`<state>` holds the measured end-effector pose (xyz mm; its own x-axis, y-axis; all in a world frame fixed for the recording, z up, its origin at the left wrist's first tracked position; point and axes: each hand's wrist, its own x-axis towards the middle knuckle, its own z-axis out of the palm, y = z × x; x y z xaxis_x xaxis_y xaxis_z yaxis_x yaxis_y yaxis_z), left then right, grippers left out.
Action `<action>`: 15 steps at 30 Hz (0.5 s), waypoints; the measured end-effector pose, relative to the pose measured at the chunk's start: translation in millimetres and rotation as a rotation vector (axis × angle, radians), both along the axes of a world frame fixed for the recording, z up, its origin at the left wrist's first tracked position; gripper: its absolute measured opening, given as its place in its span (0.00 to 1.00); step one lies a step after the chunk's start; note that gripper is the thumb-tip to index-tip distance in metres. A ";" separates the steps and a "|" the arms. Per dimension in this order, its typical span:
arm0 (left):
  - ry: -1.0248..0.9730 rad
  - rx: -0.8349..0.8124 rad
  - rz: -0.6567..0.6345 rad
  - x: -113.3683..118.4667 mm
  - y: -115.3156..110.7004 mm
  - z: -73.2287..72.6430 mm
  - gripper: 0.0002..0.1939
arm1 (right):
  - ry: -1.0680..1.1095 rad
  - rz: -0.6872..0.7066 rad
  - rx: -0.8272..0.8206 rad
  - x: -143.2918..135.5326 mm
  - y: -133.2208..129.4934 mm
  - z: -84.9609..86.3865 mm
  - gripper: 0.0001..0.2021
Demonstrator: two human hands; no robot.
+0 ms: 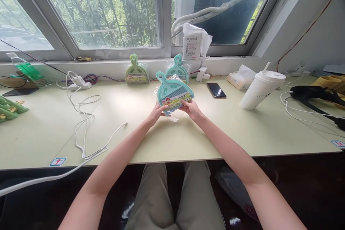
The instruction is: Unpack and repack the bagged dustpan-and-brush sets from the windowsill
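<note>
The pale green desk [188, 140] runs the full width in front of you, under the window [102, 10], and everything sits along its far edge so the near middle stays open for your hands. On the right, a white lidded cup with a straw [261, 89] leans well clear of you, with a tissue pack [240, 77] and a dark phone [216, 90] lying flat beside it. A white charging cable [86, 122] trails across the left half from a plug near the sill. Two more packaged mini dustpans, one yellow-green [137, 70] and one teal [178, 67], are propped upright against the window ledge, probably to keep them visible and in reach.

You hold a third teal mini dustpan-and-brush set [174, 93] in its clear wrapper, lifted just above the desk centre and tilted toward you, handle pointing far-left, so the printed label faces your view.

Both forearms reach forward and converge. Your left hand [157, 110] pinches the set's near-left edge, fingers closed on the wrapper. Your right hand [192, 108] grips the near-right edge the same way, thumb on top and fingers curled beneath, so the pack is clamped between both hands.
</note>
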<state>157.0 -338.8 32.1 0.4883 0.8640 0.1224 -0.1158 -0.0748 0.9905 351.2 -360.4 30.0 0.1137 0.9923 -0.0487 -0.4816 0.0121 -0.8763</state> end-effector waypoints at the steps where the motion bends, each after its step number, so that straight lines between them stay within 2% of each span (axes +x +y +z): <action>1: 0.008 0.005 0.007 0.0 -0.5 0.8 0.30 | -0.005 0.006 -0.006 1.1 -0.1 1.1 0.03; 7: -0.022 0.015 -0.025 0.6 -1.3 3.4 0.31 | -0.049 0.036 0.023 3.3 -2.2 5.4 0.06; 15: 0.015 0.058 -0.046 -1.6 -3.2 7.7 0.33 | -0.001 -0.071 0.029 -6.3 -5.5 2.2 0.02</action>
